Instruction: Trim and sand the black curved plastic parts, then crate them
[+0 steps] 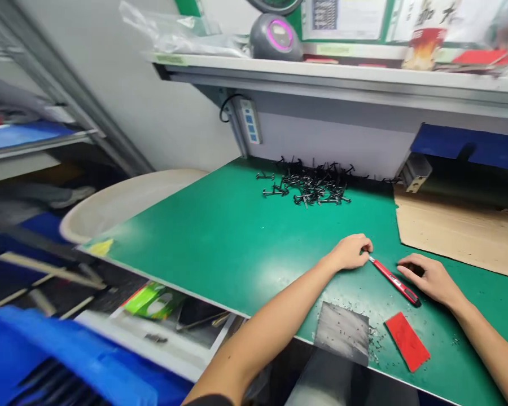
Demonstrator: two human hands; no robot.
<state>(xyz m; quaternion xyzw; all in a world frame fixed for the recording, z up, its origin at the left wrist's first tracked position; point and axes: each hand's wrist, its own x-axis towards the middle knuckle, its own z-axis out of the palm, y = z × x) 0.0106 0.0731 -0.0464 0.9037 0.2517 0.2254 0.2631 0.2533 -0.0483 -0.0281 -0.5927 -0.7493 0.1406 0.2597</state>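
A red utility knife [393, 280] with a black end lies slantwise on the green tabletop between my hands. My left hand [352, 251] is at the knife's blade end, its fingers curled closed; whatever they hold, if anything, is hidden. On the other side of the knife, my right hand [427, 277] rests with thumb and fingers apart and nothing visible between them. A red rectangular piece [407, 341] lies in front, beside a grey worn patch [342, 331] at the table edge. Small dark scraps are scattered around both.
Black plastic parts [313, 183] lie heaped at the back of the green table [203, 237]. A cardboard sheet [457, 228] lies at right. Above runs a shelf [322, 70] with a round grey device [276, 36]. An open drawer [152, 338] and a blue bin [68, 349] are lower left.
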